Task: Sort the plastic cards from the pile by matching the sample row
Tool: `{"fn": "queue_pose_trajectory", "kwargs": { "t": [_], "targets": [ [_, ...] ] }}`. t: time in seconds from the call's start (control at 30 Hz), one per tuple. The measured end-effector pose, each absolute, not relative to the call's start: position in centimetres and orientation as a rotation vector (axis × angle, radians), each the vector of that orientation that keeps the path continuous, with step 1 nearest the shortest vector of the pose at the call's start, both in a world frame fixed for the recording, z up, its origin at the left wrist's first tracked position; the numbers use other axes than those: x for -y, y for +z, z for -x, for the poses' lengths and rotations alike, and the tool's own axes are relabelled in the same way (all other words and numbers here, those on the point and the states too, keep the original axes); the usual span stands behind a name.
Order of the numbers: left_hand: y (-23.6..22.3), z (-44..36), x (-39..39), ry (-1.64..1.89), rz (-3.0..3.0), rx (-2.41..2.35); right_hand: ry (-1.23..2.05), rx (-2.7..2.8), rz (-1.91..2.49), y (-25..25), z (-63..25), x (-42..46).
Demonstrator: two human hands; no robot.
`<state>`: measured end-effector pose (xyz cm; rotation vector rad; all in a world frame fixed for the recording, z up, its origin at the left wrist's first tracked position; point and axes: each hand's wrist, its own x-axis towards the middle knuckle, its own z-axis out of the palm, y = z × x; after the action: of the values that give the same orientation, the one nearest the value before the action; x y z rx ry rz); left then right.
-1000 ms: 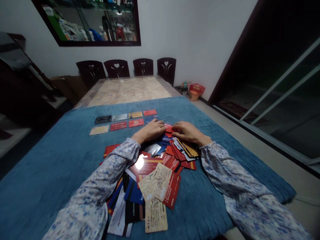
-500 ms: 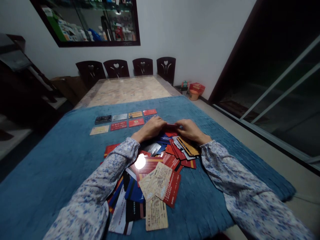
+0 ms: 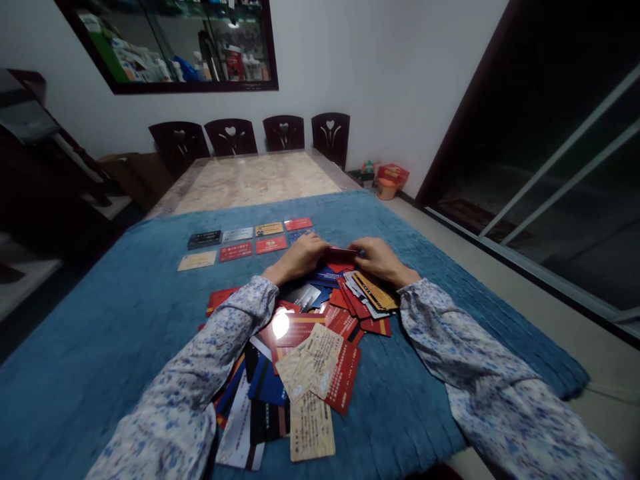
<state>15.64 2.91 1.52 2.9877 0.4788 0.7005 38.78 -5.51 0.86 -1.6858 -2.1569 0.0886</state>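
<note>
Between my two hands is a dark red card (image 3: 341, 254), seen nearly edge-on; whether it is one card or a thin stack I cannot tell. My left hand (image 3: 303, 257) pinches its left end, and my right hand (image 3: 379, 259) pinches its right end. Below them spreads a loose heap of plastic cards, among them beige cards (image 3: 313, 427), a blue card (image 3: 269, 381), a red card (image 3: 345, 379) and a yellow-and-black card (image 3: 374, 291). Beyond my left hand, cards lie in rows, with a black card stack (image 3: 205, 239) and a red card (image 3: 235, 251) among them.
A blue cloth (image 3: 125, 287) covers the near part of the table, whose bare marbled top (image 3: 255, 175) shows farther off. Several dark chairs (image 3: 231, 137) stand at the far end. On the floor at right sits an orange bucket (image 3: 386, 189) beside a sliding door.
The card between my hands has tipped slightly, so more of its red face shows. Otherwise the view has only shifted a little; the heap and the rows look the same.
</note>
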Motion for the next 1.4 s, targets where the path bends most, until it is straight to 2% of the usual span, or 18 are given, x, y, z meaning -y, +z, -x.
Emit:
{"fn": "queue_pose_trajectory", "kwargs": {
  "t": [0.37, 0.87, 1.13, 1.4],
  "targets": [
    [0.9, -15.6, -3.1, 0.816, -2.766, -0.517, 0.027, 2.042, 1.627, 0.8, -38.8, 5.3],
    [0.4, -15.7, -3.5, 0.821, -2.804, -0.593, 0.025, 1.89, 1.414, 1.3, -37.9, 5.5],
    [0.8, -15.7, -3.1, 0.99, -2.711, -0.576, -0.198, 1.984, 1.532, 1.7, -37.4, 5.7],
    [1.2, -16.0, -2.3, 1.083, -2.617, -0.509, -0.278, 2.113, 1.537, 2.0, -37.0, 5.8]
  ]
}}
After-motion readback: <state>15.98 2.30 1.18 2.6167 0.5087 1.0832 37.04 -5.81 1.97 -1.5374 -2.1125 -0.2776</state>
